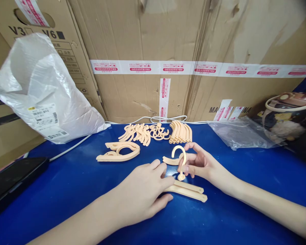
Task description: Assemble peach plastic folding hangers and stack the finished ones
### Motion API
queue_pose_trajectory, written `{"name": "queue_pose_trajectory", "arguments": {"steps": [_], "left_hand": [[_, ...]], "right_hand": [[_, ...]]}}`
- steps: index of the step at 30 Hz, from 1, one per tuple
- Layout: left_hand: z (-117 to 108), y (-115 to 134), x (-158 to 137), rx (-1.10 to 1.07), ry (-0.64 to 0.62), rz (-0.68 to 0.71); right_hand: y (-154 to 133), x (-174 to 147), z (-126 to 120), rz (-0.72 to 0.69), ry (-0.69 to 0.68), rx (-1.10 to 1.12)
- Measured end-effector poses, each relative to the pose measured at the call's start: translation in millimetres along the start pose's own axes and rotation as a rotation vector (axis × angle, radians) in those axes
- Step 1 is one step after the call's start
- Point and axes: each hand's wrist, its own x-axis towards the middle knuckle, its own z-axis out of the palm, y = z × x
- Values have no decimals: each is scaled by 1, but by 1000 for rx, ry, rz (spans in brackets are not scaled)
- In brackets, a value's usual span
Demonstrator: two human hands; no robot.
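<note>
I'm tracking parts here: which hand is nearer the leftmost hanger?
Left. The left hand is right of the leftmost hanger and closer to the person; the right hand is farther off to its right.

Contents by kind: there were one left hand (146, 187), one right hand (202, 163), one held hook (185, 159), two long strips (190, 193) in front, one white bag (48, 92), one clear bag (238, 132); the heaped pieces (143, 133) overlapped too closely for counting.
</note>
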Motion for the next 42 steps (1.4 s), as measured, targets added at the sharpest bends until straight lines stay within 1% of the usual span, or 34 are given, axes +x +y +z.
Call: {"name": "queue_pose_trajectory", "arguments": {"steps": [3,6,9,11,12,14,17,19,20,22,24,26,28,29,31,33,34,37,40,42], "left_hand": [[2,0,2,47,24,18],[8,1,3,129,77,46],[13,4,4,191,117,101],[11,5,3,180,130,132],[8,4,3,141,128,134],[0,1,4,-35,112,71],[-12,-7,5,-507,96,-172],[-16,-12,6,-796,146,-319],[-18,-15,6,-896,191,-360],[-19,-20,7,-1013,283,-403],[-21,-23,7,-1058,350,-422],[-23,-24,6,-1058,355,-415],[-23,-23,4,-986,289,-385],[-22,-22,3,-908,237,-386],[-18,-18,-1,-685,131,-415],[-13,-15,-4,-473,56,-433],[-10,-14,-5,-411,32,-420],[-3,-15,-5,-392,-10,-379],[-2,-16,-3,-450,-44,-386],[-5,-14,-2,-502,-75,-391]], "right_hand": [[3,1,-2,13,-29,-6],[6,2,-3,23,-57,-19],[4,3,-1,35,-49,-16],[1,3,1,57,-36,-1],[-1,3,1,64,-31,8],[-2,2,1,75,-21,22],[0,1,-2,92,-11,18],[1,1,-4,97,-19,18],[2,1,-5,97,-27,21],[1,1,-7,99,-44,27],[-1,1,-7,107,-60,23],[-2,2,-7,113,-74,7],[-3,2,-5,112,-84,-9],[-4,2,-4,111,-83,-14],[-5,1,-1,115,-56,-13],[-8,1,3,131,-9,1],[-10,1,5,136,13,11],[-16,2,13,112,39,34],[-20,4,20,56,33,61],[-19,4,22,44,34,77]]}}
